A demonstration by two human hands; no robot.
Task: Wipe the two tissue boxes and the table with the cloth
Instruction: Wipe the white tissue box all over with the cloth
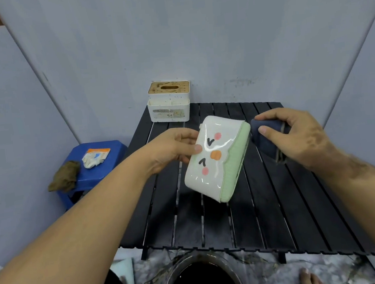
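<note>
My left hand [173, 148] grips the left edge of a white and green tissue box [216, 159] with a cartoon face, holding it tilted above the black slatted table [269, 207]. My right hand [297, 137] is closed on a folded dark blue cloth [265, 139], which sits just right of the box's green side, close to it or touching. A second tissue box [168, 102], white with a wooden slotted lid, stands upright at the table's far left corner against the wall.
A blue plastic stool [97, 172] to the left of the table carries a brown rag [64, 176], a crumpled white piece and an orange packet [95, 156]. Below the table's near edge sits a metal basin of dark water [203, 281]. Pale walls close in behind.
</note>
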